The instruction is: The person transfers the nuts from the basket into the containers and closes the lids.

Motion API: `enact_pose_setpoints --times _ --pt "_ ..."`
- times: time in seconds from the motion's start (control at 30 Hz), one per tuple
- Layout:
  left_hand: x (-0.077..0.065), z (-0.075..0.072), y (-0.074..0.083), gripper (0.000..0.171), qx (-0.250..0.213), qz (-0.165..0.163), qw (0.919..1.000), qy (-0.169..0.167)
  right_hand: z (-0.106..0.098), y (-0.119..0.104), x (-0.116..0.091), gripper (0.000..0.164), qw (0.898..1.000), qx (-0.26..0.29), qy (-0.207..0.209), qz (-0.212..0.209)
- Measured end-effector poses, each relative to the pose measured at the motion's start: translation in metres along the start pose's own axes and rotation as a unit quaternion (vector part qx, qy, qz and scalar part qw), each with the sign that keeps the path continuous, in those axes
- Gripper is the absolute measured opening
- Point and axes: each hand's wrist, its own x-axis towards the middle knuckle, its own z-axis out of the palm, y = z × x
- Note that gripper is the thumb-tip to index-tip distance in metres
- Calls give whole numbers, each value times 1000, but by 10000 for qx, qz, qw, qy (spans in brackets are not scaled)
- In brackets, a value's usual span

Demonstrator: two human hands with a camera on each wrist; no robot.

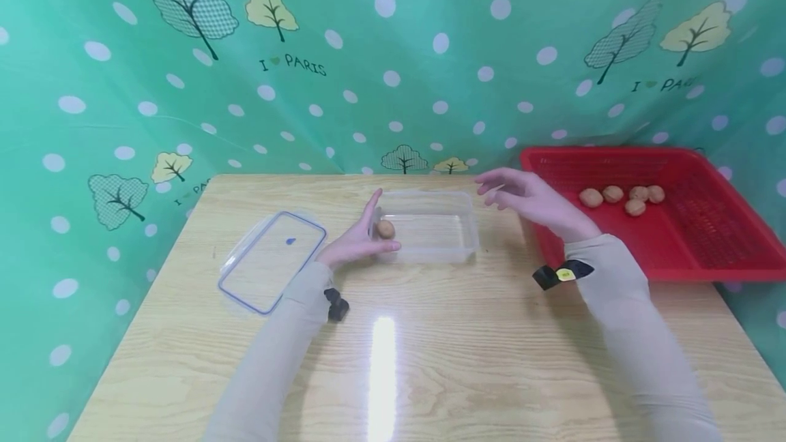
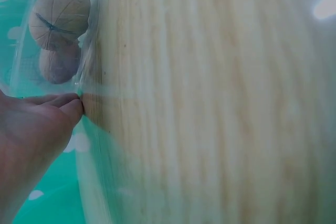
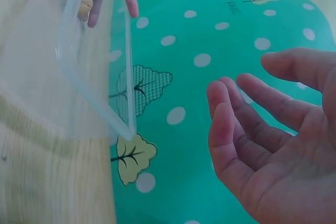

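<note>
A clear plastic container (image 1: 430, 256) stands on the table with a walnut (image 1: 385, 228) inside its left end. My left hand (image 1: 359, 241) holds that end, thumb along the front wall and fingers toward the back corner. In the left wrist view the walnut (image 2: 60, 17) shows through the wall, with a second rounded shape below it, perhaps its reflection. My right hand (image 1: 522, 198) hovers between the container and the red basket (image 1: 614, 251), its fingers loosely bent and nothing in them. Several walnuts (image 1: 612, 194) lie in the basket.
A clear lid (image 1: 270, 264) with a blue seal lies on the table (image 1: 467, 360) left of the container. Behind the table hangs a green dotted cloth (image 1: 393, 39). The red basket takes up the table's right rear corner.
</note>
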Motion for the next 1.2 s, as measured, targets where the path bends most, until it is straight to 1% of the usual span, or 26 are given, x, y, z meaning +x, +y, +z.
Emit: enact_pose_setpoints --times 0.13,0.3,0.5,0.63,0.8,0.93,1.0,1.07,1.13,1.2 --pt "-2 0 2 116 -17 10 10000 -8 -7 1 -4 40 9998 -107 176 37" --pt "-2 -2 1 115 59 -28 10000 -1 -18 3 -10 39 9986 -124 443 241" --pt "-1 -3 3 115 62 -75 10000 -19 -30 2 -16 36 9978 -124 595 271" --pt "-1 -3 3 115 81 -75 9999 -41 -37 2 -21 38 9965 -217 714 367" --pt "0 -3 1 115 58 -40 10000 -54 -45 2 -26 44 9956 -294 741 482" --pt "0 -2 0 115 -14 -8 10000 -72 -52 5 -27 43 9953 -225 759 554" --pt "1 -2 -1 115 -26 24 10000 -68 -54 7 -28 42 9949 -277 746 615" --pt "4 -2 -6 116 33 22 10000 -67 -57 10 -28 42 9944 -356 722 683" --pt "10 -3 -15 117 26 26 10000 -55 -60 12 -30 42 9936 -450 707 763" --pt "14 -4 -23 117 111 23 9999 -32 -64 15 -31 42 9925 -524 706 853"
